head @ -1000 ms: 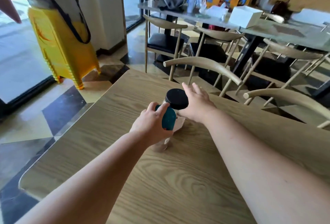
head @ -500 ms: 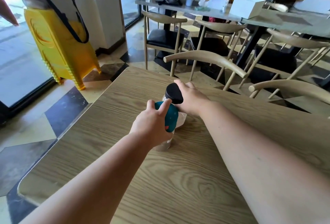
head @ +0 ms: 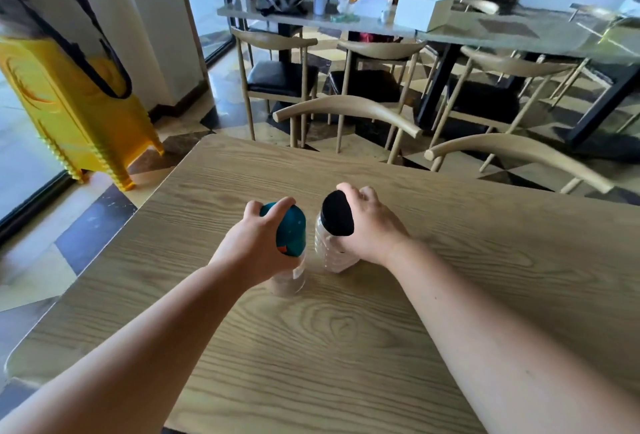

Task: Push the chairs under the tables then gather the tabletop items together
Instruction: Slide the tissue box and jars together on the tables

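Two clear bottles stand side by side on the wooden table (head: 363, 347), close but apart. My left hand (head: 252, 246) grips the bottle with the teal cap (head: 289, 229) around its top. The ribbed bottle with the black cap (head: 337, 213) is a little farther away and to the right, held from its right side by my right hand (head: 372, 225). Both bottles rest upright on the tabletop. Two wooden chairs (head: 349, 111) (head: 516, 153) sit at the table's far edge, their curved backrests just beyond it.
A second table (head: 519, 31) at the back carries a white box (head: 422, 11), bags and several bottles, with dark-seated chairs (head: 277, 77) pushed near it. A yellow stack of stools with a bag on top (head: 69, 87) stands at left by the glass door.
Both bottles have slid toward me across the table, and they have separated: the teal-capped one now stands left of the black-capped one instead of in front of it.
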